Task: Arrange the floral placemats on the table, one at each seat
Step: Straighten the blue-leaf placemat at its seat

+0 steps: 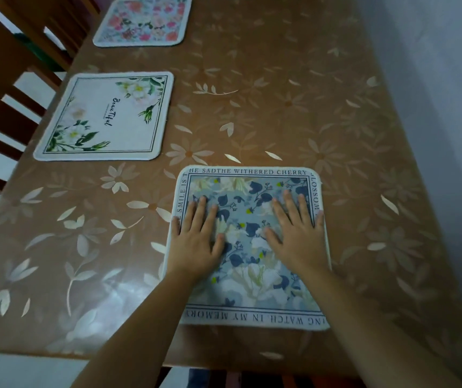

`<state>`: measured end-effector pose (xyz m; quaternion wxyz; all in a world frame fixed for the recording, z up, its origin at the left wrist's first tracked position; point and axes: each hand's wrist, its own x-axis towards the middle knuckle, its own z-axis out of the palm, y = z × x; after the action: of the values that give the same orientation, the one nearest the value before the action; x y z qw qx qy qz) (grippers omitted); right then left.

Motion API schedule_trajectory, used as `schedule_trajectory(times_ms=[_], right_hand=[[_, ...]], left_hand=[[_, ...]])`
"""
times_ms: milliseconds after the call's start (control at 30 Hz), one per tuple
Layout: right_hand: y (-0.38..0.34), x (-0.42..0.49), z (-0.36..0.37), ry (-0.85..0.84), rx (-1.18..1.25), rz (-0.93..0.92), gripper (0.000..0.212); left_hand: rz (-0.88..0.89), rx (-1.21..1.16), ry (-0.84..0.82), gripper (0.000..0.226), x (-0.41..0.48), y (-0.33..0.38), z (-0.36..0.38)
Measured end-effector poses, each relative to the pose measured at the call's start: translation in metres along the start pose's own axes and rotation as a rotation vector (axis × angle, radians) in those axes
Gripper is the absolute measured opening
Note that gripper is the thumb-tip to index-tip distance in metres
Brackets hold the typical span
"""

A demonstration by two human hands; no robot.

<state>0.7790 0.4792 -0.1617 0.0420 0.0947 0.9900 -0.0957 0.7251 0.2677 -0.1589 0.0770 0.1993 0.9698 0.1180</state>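
- The blue placemat (248, 219) lies at the near edge of the table (280, 93), its sides squared to that edge. It looks close to square, so I can pick out no clear long axis.
- Its border lettering runs all round: the far strip reads upright from here, the near strip upside down.
- Both hands rest flat on it with fingers straight and slightly spread, gripping nothing. The left hand (199, 239) is by the mat's left border and the right hand (298, 236) by its right border.
- The forearms cover the mat's near corners and part of the lettering there.
- The mat has rounded corners and a pale stitched rim, and looks like soft fabric printed with navy leaves and white blooms.
- A white placemat (106, 119) lies along the table's left side, its script running sideways towards a wooden chair (6, 88).
- Beyond it lies a pink placemat (143, 22), blurred, its far edge close to the frame's top.
- The table wears a glossy brown cover patterned with pale daisies and leaves.
- A dark sliver at the top edge is cut off and I can't tell what it is.
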Motion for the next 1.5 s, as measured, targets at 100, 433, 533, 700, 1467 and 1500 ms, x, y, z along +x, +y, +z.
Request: schedule_trajectory(times_ms=[100,433,533,700,1467,1500], right_hand=[[0.0,-0.029,-0.001,-0.001,0.013,-0.014,0.062],[-0.018,-0.085,-0.01,-0.032,0.015,0.024,0.063],[-0.029,-0.088,-0.013,-0.033,0.058,0.043,0.062],[-0.055,-0.093,-0.016,-0.032,0.1,-0.005,0.053],[-0.368,-0.149,-0.102,0.318,0.252,-0.445,0.037],[-0.386,-0.154,-0.101,0.315,0.259,-0.463,0.037]], left_hand=[[0.008,0.019,-0.013,0.062,-0.027,-0.001,0.004],[-0.021,0.025,-0.067,0.062,-0.086,0.009,0.01],[-0.052,0.014,-0.083,0.059,-0.093,0.016,0.008],[-0.06,-0.008,-0.171,0.062,-0.091,0.02,-0.008],[-0.143,0.009,0.553,0.039,-0.255,-0.172,-0.203],[-0.158,0.001,0.561,0.038,-0.265,-0.185,-0.208]])
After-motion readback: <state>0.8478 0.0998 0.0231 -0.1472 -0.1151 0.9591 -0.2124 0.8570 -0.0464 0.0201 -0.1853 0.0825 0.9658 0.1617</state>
